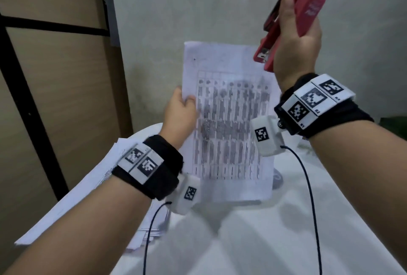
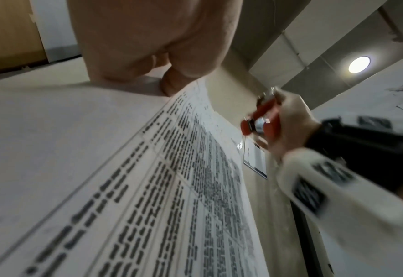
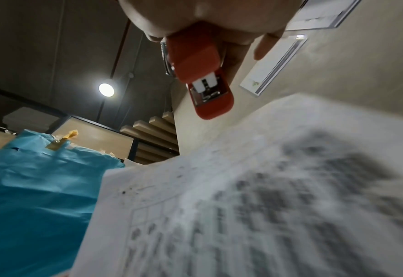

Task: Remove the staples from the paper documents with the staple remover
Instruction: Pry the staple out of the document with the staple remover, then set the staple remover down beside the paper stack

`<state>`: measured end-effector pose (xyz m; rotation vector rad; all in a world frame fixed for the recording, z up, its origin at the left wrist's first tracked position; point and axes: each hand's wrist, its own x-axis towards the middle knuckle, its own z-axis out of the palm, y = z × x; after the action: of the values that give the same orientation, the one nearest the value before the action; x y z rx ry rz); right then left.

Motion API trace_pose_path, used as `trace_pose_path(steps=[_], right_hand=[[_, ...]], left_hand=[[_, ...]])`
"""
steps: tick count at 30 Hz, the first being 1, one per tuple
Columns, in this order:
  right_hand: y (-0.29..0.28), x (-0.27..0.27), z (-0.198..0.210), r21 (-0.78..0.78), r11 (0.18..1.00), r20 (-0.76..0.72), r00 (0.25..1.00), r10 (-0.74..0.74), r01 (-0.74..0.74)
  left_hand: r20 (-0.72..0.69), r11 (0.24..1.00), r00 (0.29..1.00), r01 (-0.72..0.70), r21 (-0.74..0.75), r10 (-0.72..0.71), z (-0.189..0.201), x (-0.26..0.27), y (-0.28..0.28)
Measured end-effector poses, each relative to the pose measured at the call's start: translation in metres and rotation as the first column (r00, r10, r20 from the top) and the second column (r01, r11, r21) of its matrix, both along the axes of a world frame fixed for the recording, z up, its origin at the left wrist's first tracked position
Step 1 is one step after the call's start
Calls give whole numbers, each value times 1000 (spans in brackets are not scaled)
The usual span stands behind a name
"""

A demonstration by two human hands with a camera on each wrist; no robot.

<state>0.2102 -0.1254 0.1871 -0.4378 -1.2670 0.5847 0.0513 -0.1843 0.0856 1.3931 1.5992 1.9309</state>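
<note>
Held aloft, the document was pinched by the left hand and the red staple remover gripped by the right hand, so the unsupported sheets could be torn.

A pale plaster wall stands behind, with a wooden panel in dark framing at the left. A round ceiling lamp shines. A white table is below.

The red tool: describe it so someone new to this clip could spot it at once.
Look above the white table, at the raised right hand. It grips a red stapler-shaped tool, up and right of the printed sheet the left hand holds. It is the only red thing among white papers.
</note>
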Motion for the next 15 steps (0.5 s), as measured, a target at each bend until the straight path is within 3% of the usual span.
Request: trace_pose_path(steps=[4, 7, 11, 15], right_hand=[[3, 27, -11, -44, 999, 64, 998, -20, 23], [9, 46, -24, -185, 980, 256, 966, -19, 69], [12, 61, -54, -407, 892, 615, 781, 108, 197], [16, 62, -96, -482, 827, 752, 621, 221, 289]], left_hand=[[45, 991, 992, -121, 51, 119, 39, -28, -9], [-40, 975, 974, -221, 11, 221, 63, -57, -16], [-117, 931, 961, -271, -244, 249, 52, -101, -20], [-230, 783, 942, -332, -527, 245, 5, -145, -21]])
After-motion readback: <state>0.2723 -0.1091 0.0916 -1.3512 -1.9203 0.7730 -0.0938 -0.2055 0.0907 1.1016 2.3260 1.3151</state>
